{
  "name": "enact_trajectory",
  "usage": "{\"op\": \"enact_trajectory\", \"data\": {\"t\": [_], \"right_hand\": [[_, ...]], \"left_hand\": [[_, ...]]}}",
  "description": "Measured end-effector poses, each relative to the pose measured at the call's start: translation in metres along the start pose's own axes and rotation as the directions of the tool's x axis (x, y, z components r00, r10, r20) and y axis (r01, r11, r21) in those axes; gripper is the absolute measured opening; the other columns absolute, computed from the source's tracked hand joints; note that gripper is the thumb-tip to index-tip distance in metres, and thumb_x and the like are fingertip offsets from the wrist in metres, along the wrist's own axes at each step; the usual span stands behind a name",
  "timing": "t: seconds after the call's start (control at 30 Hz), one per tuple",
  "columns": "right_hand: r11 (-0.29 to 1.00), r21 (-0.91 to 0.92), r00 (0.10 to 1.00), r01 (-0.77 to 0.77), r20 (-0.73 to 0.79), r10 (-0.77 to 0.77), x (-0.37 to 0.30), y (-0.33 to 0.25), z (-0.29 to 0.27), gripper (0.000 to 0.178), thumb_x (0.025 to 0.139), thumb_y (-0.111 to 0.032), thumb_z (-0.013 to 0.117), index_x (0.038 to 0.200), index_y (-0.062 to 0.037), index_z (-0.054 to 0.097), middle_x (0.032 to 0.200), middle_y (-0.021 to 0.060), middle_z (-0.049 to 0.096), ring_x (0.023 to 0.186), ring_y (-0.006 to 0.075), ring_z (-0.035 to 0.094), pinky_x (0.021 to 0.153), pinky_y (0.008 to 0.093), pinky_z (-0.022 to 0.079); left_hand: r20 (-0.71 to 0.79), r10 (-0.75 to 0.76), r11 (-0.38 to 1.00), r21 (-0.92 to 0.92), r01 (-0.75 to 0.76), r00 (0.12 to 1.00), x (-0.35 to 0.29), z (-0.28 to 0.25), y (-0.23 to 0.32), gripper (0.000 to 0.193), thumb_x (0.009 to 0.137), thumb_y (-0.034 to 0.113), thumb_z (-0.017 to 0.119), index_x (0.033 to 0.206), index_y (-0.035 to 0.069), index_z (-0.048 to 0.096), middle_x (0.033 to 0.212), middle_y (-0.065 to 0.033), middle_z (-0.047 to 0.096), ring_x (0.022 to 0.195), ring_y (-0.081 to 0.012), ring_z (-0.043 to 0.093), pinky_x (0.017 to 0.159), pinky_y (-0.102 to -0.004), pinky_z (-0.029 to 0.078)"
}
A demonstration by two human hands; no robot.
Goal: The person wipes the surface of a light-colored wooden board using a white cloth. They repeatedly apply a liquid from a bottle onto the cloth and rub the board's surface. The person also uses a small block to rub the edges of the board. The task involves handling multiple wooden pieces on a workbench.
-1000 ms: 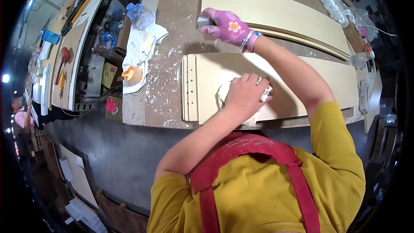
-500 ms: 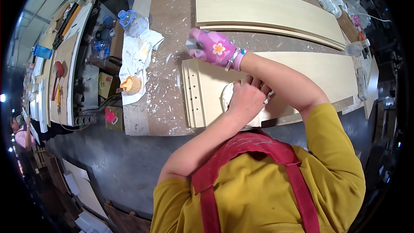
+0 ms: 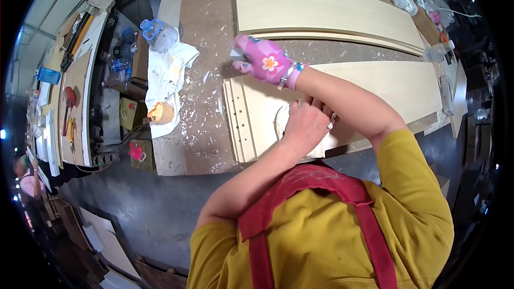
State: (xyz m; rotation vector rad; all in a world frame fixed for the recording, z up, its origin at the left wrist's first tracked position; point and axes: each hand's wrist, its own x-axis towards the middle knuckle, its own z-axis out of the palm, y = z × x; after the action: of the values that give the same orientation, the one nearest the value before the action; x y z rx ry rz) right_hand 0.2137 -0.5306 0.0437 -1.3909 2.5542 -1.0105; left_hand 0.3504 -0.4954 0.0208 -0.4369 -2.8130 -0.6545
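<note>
My right arm crosses over my left. On my right hand (image 3: 266, 62), a pink glove with a flower print is closed, and a small pale grey flat piece (image 3: 235, 53) sticks out between thumb and fingers. It is just above the end of a pale wooden board (image 3: 385, 83), near a strip with a row of dark holes (image 3: 239, 111). Bare and curled, my left hand (image 3: 308, 123) rests over a white rounded thing (image 3: 280, 121) on that board. My right forearm partly hides its fingers; what they grip is unclear.
Behind lie more stacked pale boards (image 3: 326, 10). On the table's left are a white cloth (image 3: 166, 77), a large clear bottle with a blue cap (image 3: 159, 35) and an orange-tan tub (image 3: 161, 113). A side bench (image 3: 80, 107) holds tools; a person (image 3: 29, 182) stands far left.
The view has turned slightly, so the table and boards sit a little differently. Both hands keep almost the same pose, the right still gripping the pale piece.
</note>
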Motion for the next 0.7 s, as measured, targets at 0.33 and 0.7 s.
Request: {"op": "enact_trajectory", "data": {"t": [0.33,0.7], "right_hand": [[0.987,0.024,0.987,-0.157,0.024,0.157,-0.011,0.005,-0.018,0.043,0.085,-0.036,0.063,0.107,-0.0039,0.045,0.079,0.0215,0.062,0.074,0.0417,0.061,0.065,0.0468,0.048],[0.965,-0.056,0.966,-0.256,0.018,0.257,-0.04,0.028,-0.047,0.035,0.086,-0.029,0.061,0.106,-0.0049,0.045,0.074,0.0195,0.063,0.071,0.0383,0.064,0.063,0.0457,0.051]], "left_hand": [[0.084,-0.013,1.0,0.016,0.012,0.996,0.002,-0.009,0.004,0.037,0.08,0.034,0.067,0.111,0.013,0.063,0.114,-0.0099,0.056,0.104,-0.0291,0.055,0.077,-0.0471,0.045],[-0.019,-0.007,1.0,0.008,0.007,1.0,0.002,-0.005,0.004,0.039,0.081,0.033,0.064,0.116,0.015,0.06,0.108,-0.0075,0.057,0.099,-0.0246,0.055,0.073,-0.0427,0.044]]}}
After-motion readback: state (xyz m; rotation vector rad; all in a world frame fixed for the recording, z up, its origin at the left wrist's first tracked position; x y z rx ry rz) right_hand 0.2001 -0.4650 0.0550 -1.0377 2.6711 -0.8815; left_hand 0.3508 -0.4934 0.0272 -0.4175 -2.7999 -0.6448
